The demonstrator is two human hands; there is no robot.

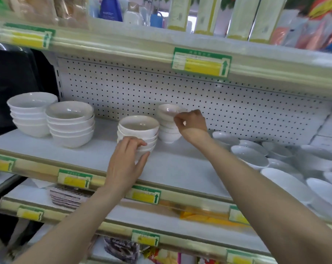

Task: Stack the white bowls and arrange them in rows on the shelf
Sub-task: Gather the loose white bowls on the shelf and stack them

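Several stacks of white bowls stand on the white shelf point(180, 168). Two stacks sit at the left, one at the far left point(31, 113) and one beside it point(71, 123). My left hand point(126, 161) wraps around the lower bowls of a middle stack point(138, 130) near the shelf's front. Behind it, close to the pegboard, stands a smaller stack point(168, 123). My right hand point(191, 122) pinches the rim of its top bowl.
Loose white bowls and dishes point(275, 161) lie scattered over the right part of the shelf. A pegboard back wall point(161, 88) closes the rear. The upper shelf edge point(199, 63) with price labels hangs overhead. Packaged goods fill the lower shelves.
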